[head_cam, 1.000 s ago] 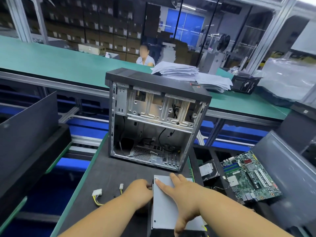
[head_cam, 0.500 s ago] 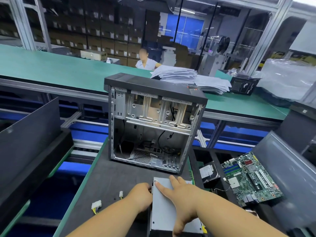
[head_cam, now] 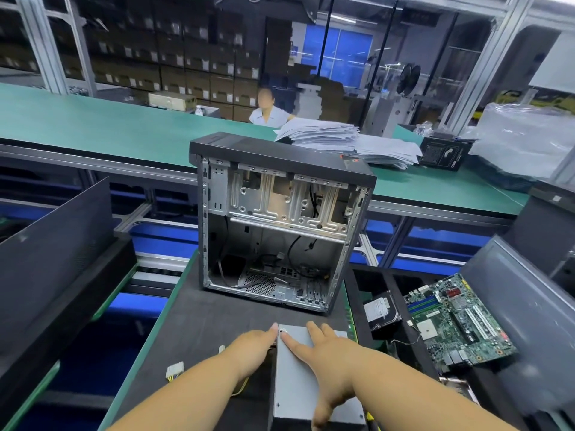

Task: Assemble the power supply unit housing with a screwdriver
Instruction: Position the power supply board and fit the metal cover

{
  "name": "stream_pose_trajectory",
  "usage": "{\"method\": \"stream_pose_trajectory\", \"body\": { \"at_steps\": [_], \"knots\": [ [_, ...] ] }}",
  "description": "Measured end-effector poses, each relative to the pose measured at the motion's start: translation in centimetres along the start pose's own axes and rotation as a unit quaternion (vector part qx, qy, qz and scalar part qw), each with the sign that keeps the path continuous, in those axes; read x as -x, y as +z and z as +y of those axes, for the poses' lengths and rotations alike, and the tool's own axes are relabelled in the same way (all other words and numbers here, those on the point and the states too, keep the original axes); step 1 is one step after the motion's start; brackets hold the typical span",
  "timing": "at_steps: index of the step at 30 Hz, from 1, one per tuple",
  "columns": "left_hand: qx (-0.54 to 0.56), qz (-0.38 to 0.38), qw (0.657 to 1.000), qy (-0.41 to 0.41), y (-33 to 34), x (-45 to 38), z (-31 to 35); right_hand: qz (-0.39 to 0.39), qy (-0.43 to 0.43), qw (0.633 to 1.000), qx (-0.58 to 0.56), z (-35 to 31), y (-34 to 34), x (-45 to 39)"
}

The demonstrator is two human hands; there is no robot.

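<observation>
Power supply unit (head_cam: 306, 377) flat, lengthwise toward case (head_cam: 280, 225)

1. A green motherboard (head_cam: 457, 321) lies tilted in a dark tray (head_cam: 389, 293) at the right.
2. A hard drive (head_cam: 381, 311) sits in the same tray, just left of the motherboard.
3. A stack of white papers (head_cam: 342, 140) rests on the long green bench (head_cam: 93, 126) across the aisle.
4. A small black box (head_cam: 443, 155) stands right of the papers, beside a heap of clear plastic bags (head_cam: 525, 141).
5. A seated person (head_cam: 269, 112) in white is behind the bench.
6. Cardboard cartons (head_cam: 186, 66) fill the shelving at the back.
7. A dark flat panel (head_cam: 53, 244) leans at the left.
</observation>
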State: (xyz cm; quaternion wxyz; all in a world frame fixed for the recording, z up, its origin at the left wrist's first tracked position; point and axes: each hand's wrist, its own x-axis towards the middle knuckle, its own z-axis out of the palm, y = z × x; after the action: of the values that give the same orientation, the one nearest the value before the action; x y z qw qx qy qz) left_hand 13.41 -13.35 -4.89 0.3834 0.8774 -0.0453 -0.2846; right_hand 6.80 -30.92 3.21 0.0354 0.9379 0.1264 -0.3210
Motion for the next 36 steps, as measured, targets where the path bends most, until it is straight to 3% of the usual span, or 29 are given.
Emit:
{"method": "stream_pose_trajectory", "body": {
  "at_steps": [5,12,16,18,20,22,24,26,32,36],
  "knots": [
    [-0.008,-0.015,0.999,0.043,0.5,-0.1,-0.8,-0.004,0.007,1.000,0.003,0.0,1.2,-1.0],
    [-0.035,0.016,0.999,0.006,0.5,0.2,-0.8,0.019,0.004,1.000,0.003,0.5,2.5,-1.8],
    [-0.006,0.000,1.000,0.011,0.5,0.2,-0.5,0.078,0.014,0.994,-0.081,1.3,2.8,-1.6],
    [0.008,-0.004,1.000,0.009,0.4,0.3,-0.4,0.184,0.092,0.959,-0.195,2.8,3.4,-1.5],
    [0.041,-0.006,0.999,0.005,0.3,0.3,-0.5,0.228,0.207,0.914,-0.263,4.6,4.3,-1.8],
    [0.094,-0.013,0.995,-0.001,0.4,0.2,-0.6,0.169,0.271,0.885,-0.339,5.9,5.3,-2.4],
    [0.144,-0.034,0.989,-0.009,0.5,0.2,-0.6,0.102,0.279,0.855,-0.425,6.2,5.9,-3.0],
    [0.168,-0.050,0.984,-0.008,0.7,0.2,-0.3,0.082,0.274,0.834,-0.471,5.9,6.0,-3.5],
    [0.224,-0.022,0.974,0.023,1.3,0.8,-0.2,0.093,0.277,0.842,-0.453,4.5,4.8,-3.8],
    [0.233,0.072,0.969,0.042,0.6,1.0,-0.1,0.166,0.281,0.827,-0.459,4.2,3.6,-3.3]
  ]
}}
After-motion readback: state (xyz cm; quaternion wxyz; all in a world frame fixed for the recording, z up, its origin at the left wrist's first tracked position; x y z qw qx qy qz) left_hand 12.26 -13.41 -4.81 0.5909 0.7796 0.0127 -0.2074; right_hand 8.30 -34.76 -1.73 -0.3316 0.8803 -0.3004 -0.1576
